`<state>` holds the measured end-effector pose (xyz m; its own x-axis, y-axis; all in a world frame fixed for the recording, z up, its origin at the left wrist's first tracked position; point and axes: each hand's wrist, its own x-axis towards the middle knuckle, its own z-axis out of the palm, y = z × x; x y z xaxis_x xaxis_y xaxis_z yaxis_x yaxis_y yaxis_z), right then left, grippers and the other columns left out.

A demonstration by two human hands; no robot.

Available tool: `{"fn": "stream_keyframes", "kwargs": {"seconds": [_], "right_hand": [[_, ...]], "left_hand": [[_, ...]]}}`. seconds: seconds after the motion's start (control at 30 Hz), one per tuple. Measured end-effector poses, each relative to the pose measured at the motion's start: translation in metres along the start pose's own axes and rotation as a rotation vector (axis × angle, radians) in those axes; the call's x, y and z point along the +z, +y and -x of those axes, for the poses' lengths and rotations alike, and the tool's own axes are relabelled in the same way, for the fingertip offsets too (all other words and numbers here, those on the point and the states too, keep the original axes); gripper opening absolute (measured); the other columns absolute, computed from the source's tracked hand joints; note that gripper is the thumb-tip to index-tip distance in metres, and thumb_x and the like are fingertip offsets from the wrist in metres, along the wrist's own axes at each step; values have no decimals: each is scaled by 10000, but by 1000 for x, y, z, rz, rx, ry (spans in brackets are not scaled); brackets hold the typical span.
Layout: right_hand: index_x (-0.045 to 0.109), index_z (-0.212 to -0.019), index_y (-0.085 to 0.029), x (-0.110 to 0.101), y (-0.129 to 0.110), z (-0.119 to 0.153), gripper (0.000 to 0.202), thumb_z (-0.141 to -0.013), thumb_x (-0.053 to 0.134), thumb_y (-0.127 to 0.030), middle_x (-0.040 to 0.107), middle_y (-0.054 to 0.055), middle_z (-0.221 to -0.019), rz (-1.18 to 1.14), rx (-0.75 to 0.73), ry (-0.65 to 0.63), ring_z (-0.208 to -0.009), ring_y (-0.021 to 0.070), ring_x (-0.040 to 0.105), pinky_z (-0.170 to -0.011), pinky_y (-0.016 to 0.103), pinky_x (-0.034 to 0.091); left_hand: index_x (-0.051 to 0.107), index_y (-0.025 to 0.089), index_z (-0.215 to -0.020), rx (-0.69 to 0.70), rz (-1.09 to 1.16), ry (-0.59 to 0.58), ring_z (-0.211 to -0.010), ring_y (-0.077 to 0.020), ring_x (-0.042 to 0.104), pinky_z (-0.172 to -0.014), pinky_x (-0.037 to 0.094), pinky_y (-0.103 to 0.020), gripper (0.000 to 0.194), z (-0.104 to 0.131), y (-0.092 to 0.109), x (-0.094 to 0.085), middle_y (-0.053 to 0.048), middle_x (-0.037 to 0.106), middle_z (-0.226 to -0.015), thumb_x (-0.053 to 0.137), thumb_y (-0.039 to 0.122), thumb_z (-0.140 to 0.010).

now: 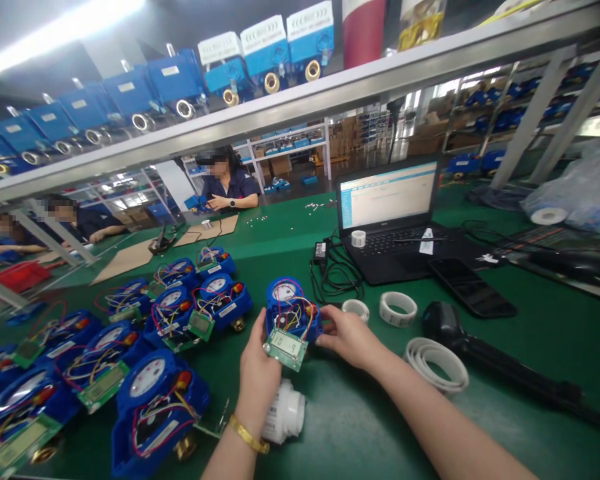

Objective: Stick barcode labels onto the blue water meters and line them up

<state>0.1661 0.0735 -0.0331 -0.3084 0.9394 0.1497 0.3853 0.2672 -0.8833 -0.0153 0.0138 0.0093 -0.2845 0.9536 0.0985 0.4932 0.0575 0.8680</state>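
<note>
A blue water meter (290, 308) with a round white dial, loose coloured wires and a green circuit board with a lit display (287, 347) is between my hands at the middle of the bench. My left hand (260, 360) grips its left side, the thumb by the display board. On the opposite side, the fingers of my right hand (347, 335) close on the blue housing. A white threaded plastic part (284, 412) lies just below, beside my left wrist. Several similar opened meters (153, 400) with wires and boards stand to the left.
An open laptop (390, 213) stands behind, with coiled black cable (337, 277) beside it. Label rolls (398, 309), a phone (473, 287) and a black handheld scanner (500, 357) lie on the right. Overhead, a shelf (260, 110) carries more meters. Co-workers (230, 183) sit across the bench.
</note>
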Motion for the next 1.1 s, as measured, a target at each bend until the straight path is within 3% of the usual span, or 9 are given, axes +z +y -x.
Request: {"fn": "stream_keyframes", "kwargs": {"seconds": [0.1,0.23,0.57,0.67,0.77,0.87,1.0,1.1], "right_hand": [[599,-1064,-145,0,-1,0,420,-669,690,-35,677,103,-1014,19,-41,14,-907,257,647,-786,365,515],[519,-1260,-169,2,-3,0,591,-701,663,-43,616,93,-1192,6,-142,25,-1083,255,577,-927,386,465],[554,-1231,-204,-3,-8,-3,542,-716,687,-100,659,48,-1109,67,-163,20,-985,249,620,-868,356,499],[521,-1281,-183,-5,-10,-3,605,-706,700,-127,661,63,-1101,107,-147,22,-941,254,632,-840,353,510],[481,-1332,-136,-8,-12,-3,686,-685,707,-139,646,106,-1135,147,-123,9,-964,275,629,-852,357,509],[398,-1394,-80,-9,-16,-1,725,-715,650,-123,584,167,-1237,176,-90,-1,-1070,290,590,-920,373,479],[347,-1411,-74,-8,-14,12,661,-781,541,-120,525,190,-1302,179,-50,23,-1138,280,550,-951,396,452],[418,-1333,-92,-7,-8,32,535,-811,511,-167,546,189,-1263,183,-8,71,-1079,282,576,-904,414,458]], "left_hand": [[436,152,-1359,8,-27,11,-1162,-246,576,-1018,431,-379,626,-3,0,1,-123,604,-1274,612,177,-759],[460,155,-1347,23,-81,49,-1131,-262,596,-975,463,-383,643,-6,-1,1,-130,621,-1246,645,190,-732],[433,172,-1371,31,-269,14,-1107,-295,609,-937,487,-405,637,-11,3,-3,-137,644,-1207,582,262,-758],[342,166,-1424,15,-332,47,-1199,-321,538,-985,457,-441,705,-6,10,0,-150,553,-1329,571,282,-767],[198,167,-1473,28,-373,79,-1286,-321,447,-1045,403,-480,728,10,15,1,-135,405,-1458,489,262,-812],[194,161,-1473,11,-380,85,-1321,-311,403,-1082,364,-488,668,34,9,-4,-128,337,-1499,400,243,-843],[241,72,-1450,78,-351,13,-1393,-263,280,-1148,262,-428,626,71,-13,-15,-147,288,-1518,348,188,-844],[225,109,-1462,68,-324,-40,-1405,-238,252,-1154,243,-422,605,91,-31,-20,-125,262,-1532,338,190,-873]]}}
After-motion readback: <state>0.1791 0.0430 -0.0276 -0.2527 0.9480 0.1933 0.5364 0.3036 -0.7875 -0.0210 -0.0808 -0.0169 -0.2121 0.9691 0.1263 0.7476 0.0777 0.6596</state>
